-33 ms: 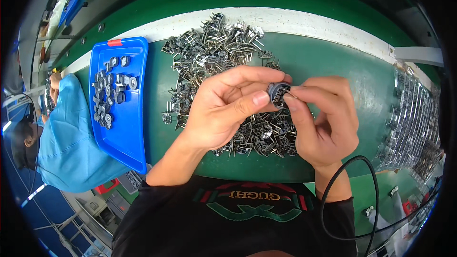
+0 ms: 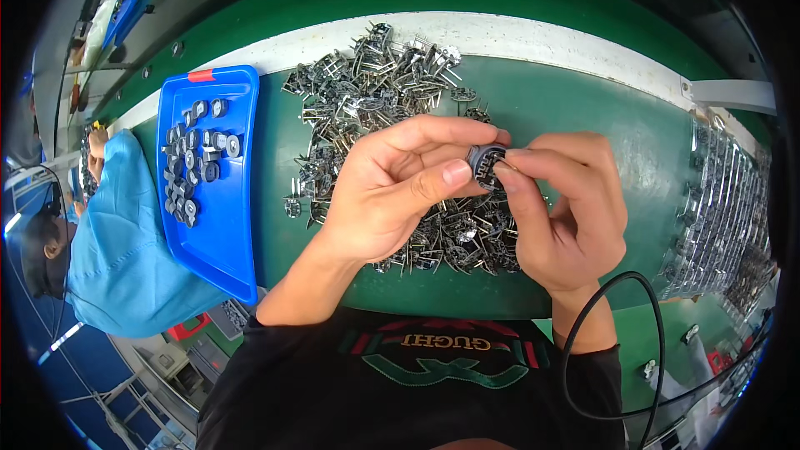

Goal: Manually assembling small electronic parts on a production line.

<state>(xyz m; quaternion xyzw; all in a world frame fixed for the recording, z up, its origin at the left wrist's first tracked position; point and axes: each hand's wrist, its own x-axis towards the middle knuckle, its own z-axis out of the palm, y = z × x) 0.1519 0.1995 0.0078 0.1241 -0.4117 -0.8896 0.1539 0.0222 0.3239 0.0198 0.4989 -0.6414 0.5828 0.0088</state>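
Small round dark part (image 2: 486, 163), ringed and with thin metal legs, held above the middle of the green bench (image 2: 600, 125), pinched from both sides. Left hand (image 2: 392, 187) closed on it, thumb pressed against the near-left edge and forefinger laid across the far side. Right hand (image 2: 571, 212) closed on the opposite edge, fingertips pressed to the rim. What the fingertips are working, too small to tell.

Best done, by the look of it, with the part kept steady between thumb and forefinger, legs clear of the fingers, pressure light enough to leave the thin pins straight, and the work kept over the bench so that a drop lands among the rest.

Directly beneath and beyond the hands, a loose heap of metal pieces (image 2: 375, 87), silver-grey and pronged, spread from near the hands to the white strip (image 2: 542, 42) at the far edge.

To the left, a blue tray (image 2: 242, 225), shallow and rectangular, a red tab on its far rim. Inside, a cluster of small round dark parts (image 2: 196, 167) gathered in the far-left half; near half bare.

At the right edge, rows of metal pieces (image 2: 721, 217) stacked tightly side by side, container not discernible. Far left, another person in a blue smock (image 2: 117, 242). Black cable (image 2: 617, 342) looping by the right wrist.
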